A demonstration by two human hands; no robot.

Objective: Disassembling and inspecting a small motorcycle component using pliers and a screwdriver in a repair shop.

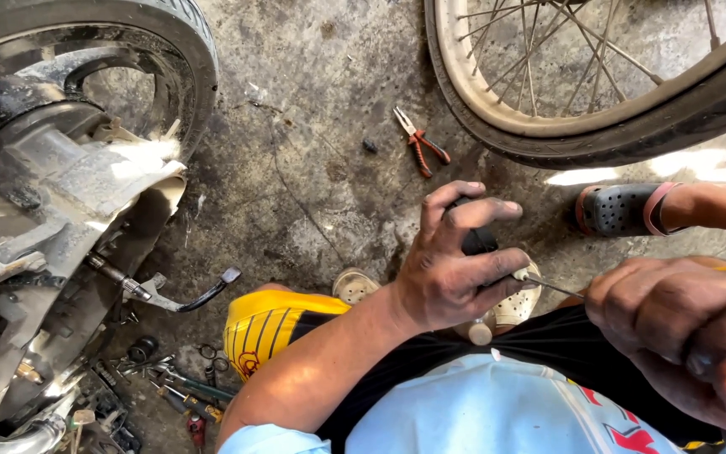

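Black part | held over the lap, closed inside left hand | thin metal rod pinched by right hand, tip at the part | judged small, light, rigid, perhaps greasy; best gripped around the body.

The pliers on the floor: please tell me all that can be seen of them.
The pliers are small, with grey metal jaws and orange-red handles trimmed in black. They lie flat on the stained concrete floor, jaws pointing up-left in the picture, handles spread slightly apart. They rest just left of the spoked wheel's tyre, not touching it. No hand touches them; the left hand is lower in the picture.
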